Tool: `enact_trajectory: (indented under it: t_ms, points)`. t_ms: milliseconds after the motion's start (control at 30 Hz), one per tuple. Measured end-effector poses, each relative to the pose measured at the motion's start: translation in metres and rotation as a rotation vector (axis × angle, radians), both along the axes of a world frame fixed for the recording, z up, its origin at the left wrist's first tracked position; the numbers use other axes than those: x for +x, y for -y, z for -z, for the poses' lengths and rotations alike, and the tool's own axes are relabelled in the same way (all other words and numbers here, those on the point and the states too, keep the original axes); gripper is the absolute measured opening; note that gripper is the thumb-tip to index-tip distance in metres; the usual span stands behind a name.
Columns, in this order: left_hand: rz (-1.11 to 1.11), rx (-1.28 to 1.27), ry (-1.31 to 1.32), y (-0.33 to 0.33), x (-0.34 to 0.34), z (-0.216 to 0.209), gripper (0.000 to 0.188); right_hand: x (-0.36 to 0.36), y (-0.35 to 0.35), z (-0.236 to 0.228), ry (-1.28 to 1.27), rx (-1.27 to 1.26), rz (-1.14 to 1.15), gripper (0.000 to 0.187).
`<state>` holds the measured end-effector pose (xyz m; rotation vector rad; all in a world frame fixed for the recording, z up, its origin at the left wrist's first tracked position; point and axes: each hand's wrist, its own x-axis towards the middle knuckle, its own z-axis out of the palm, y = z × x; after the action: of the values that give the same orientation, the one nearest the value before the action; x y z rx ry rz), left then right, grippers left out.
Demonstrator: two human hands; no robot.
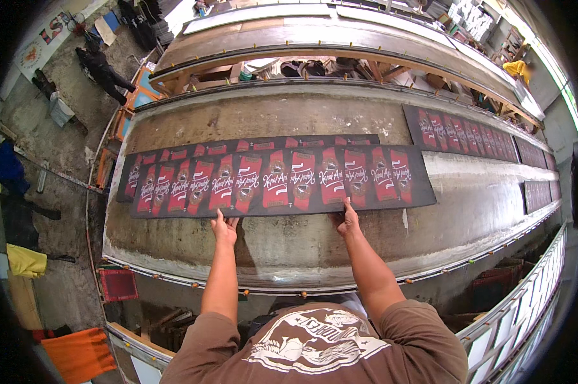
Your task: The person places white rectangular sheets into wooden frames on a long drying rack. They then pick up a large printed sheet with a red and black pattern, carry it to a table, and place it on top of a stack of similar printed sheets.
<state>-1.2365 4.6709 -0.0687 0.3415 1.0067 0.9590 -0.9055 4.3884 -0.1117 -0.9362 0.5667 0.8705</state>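
Note:
A long dark printed fabric strip (pixel 276 185) with a row of red and white designs spans the space before me. My left hand (pixel 223 228) grips its near edge left of the middle, thumb on top and the other fingers partly hidden beneath. Farther right along that edge, my right hand (pixel 346 219) pinches the strip, thumb on top. Behind and partly under it, a second strip of the same kind (pixel 237 146) lies on the long worn table (pixel 289 246); most of it is covered. Whether the front strip touches the table, I cannot tell.
More printed strips (pixel 458 133) lie along the table's right part. A rail with small orange pegs (pixel 304 294) follows its near edge. Beyond stands another long table (pixel 257 40). A person in yellow (pixel 516 69) is far right. An orange cloth (pixel 78 355) hangs lower left.

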Motion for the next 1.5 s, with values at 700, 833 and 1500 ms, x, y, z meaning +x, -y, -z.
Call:
enact_trajectory:
  t_ms: [700, 833, 1500]
  points:
    - [-0.086, 0.019, -0.062, -0.120, -0.067, 0.008, 0.098, -0.004, -0.070, -0.001, 0.264, -0.232, 0.074, 0.032]
    - [-0.047, 0.006, -0.082, -0.152, -0.072, 0.026, 0.083, -0.024, -0.084, 0.009, 0.262, -0.395, 0.093, 0.033]
    - [0.068, 0.000, -0.416, -0.153, -0.061, 0.007, 0.097, -0.078, -0.162, 0.029, 0.452, -0.618, 0.384, 0.079]
